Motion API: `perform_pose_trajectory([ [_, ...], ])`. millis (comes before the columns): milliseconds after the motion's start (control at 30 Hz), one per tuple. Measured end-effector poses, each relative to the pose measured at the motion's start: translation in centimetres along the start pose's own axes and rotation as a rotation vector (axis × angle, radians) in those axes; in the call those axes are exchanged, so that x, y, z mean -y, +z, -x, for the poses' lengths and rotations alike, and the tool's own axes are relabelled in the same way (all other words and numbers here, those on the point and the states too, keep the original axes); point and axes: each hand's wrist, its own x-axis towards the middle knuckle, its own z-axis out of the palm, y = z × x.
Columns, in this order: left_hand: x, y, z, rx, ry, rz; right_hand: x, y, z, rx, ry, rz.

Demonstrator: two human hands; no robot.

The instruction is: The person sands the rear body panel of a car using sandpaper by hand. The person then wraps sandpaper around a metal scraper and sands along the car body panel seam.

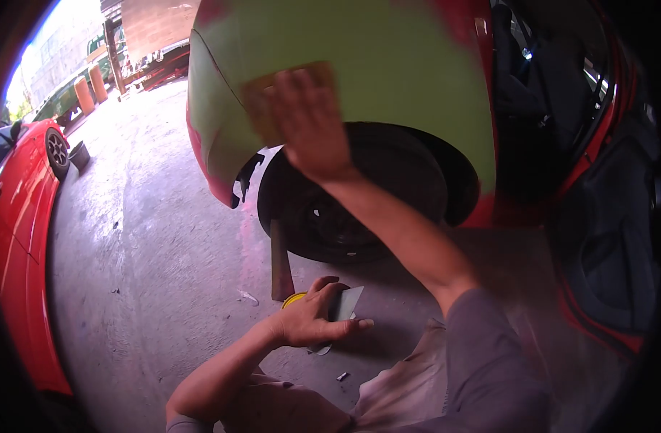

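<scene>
My right hand [309,123], slightly blurred, lies with its fingers over a brown sheet [260,108] and presses it against the green-coated car panel [410,68], above the wheel arch. Lower down, near the floor, my left hand [320,317] has a pale grey-green flat piece [347,303] between its thumb and fingers. Behind that hand shows part of a yellow rim [294,298], most of it hidden. The black wheel [348,209] sits beneath the panel, and a narrow upright strip [280,263] stands beside it.
An open car door [612,238] is at the right. Another red car [24,216] stands at the left, with a dark bucket [79,155] by its wheel. Orange posts [84,95] are farther back. A small scrap [343,376] lies on the concrete floor [150,238].
</scene>
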Motion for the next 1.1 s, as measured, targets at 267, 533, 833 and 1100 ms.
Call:
perform_pose_trajectory([
  [267, 0.2, -0.3, 1.4, -0.067, -0.02, 0.043, -8.7, -3.8, 7.0, 0.119, -0.08, 0.09],
  [533, 0.7, -1.6, 2.2, -0.031, -0.086, 0.095, -8.8, -2.4, 9.8, -0.215, 0.181, 0.036],
  [833, -0.3, -0.8, 1.2, -0.04, -0.064, 0.012, -7.9, -3.9, 4.0, 0.07, -0.172, -0.082],
  [1100, -0.4, -1.7, 2.2, -0.056, -0.098, 0.087, -11.3, -4.9, 10.4, -0.311, 0.264, 0.073],
])
